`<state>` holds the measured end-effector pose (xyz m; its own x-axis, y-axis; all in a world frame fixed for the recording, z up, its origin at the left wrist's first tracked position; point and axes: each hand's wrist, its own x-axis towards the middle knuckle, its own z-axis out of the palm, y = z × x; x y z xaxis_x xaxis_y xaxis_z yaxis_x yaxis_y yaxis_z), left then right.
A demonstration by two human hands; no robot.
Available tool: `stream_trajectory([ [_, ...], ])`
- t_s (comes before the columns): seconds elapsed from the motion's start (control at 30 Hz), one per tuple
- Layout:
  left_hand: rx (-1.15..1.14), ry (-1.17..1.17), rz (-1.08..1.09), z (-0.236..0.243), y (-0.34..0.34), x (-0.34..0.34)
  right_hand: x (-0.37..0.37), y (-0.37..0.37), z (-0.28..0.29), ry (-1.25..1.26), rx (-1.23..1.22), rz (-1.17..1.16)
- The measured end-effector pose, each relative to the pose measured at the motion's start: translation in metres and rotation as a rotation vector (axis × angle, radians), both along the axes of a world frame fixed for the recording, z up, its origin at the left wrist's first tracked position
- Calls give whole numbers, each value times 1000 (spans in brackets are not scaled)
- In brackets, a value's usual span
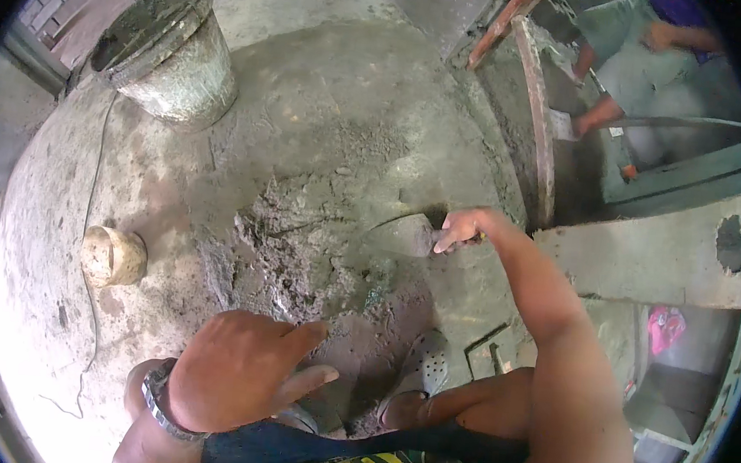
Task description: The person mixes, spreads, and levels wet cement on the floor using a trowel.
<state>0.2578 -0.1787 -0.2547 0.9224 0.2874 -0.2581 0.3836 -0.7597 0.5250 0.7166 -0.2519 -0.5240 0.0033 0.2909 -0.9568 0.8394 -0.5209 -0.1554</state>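
My right hand [466,229] is closed round the handle of a trowel [409,235], whose grey, mortar-coated blade lies flat at the right side of a wet mortar heap [300,243]. The heap spreads loosely over the concrete floor in front of my feet. Near its lower edge, my left hand [247,365] hangs over my knee with thumb and forefinger apart. Nothing shows in that hand, though its other fingers are partly hidden. A watch with a metal band circles my left wrist.
A mortar-smeared bucket [182,77] stands at the far left, and a small pale tub [112,257] sits nearer. A thin cable [96,184] runs along the floor. On the right are wooden posts [536,123], a concrete ledge [648,249] and another person [661,72] crouching beyond them.
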Motion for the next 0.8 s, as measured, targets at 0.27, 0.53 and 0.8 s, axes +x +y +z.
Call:
stream_trajectory([
  [0.27,15,16,-8,1,2,3,-2,6,8,-7,3,-63],
  [0.53,-10,-93,-29,2,2,4,10,8,21,35,36,-155],
  [0.8,26,65,26,4,0,2,13,12,21,-22,469,-383],
])
